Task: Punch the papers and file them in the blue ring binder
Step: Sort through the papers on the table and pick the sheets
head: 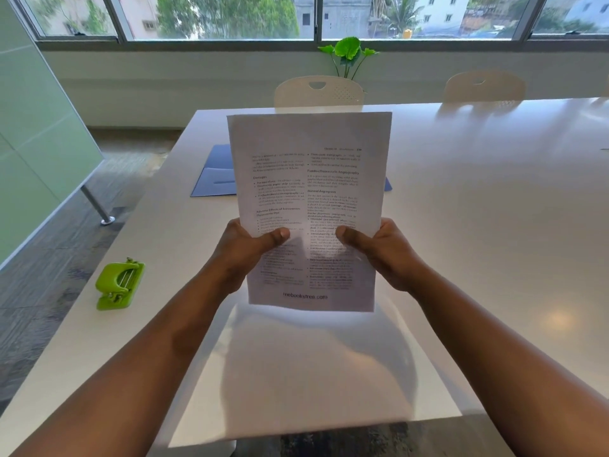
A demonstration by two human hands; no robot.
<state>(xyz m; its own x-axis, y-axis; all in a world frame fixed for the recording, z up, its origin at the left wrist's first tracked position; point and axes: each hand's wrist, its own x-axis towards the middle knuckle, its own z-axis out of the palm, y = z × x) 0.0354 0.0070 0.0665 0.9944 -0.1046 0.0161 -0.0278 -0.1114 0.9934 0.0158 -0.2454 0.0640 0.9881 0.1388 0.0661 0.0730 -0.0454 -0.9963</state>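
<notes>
A stack of printed papers (309, 192) stands upright above the white table (478, 209), held in front of me. My left hand (245, 250) grips its left edge, thumb on the front. My right hand (384, 250) grips the right edge the same way. Behind the papers lies the blue ring binder (216, 174), flat and open on the table, mostly hidden by the sheets. A green hole punch (120, 283) sits on the table at the left, near the edge and apart from both hands.
Two white chairs (319, 92) stand at the table's far side, with a green plant (349, 54) behind them by the window. A frosted glass panel (36, 136) on a metal foot stands on the floor to the left. The table's left edge runs close to the punch.
</notes>
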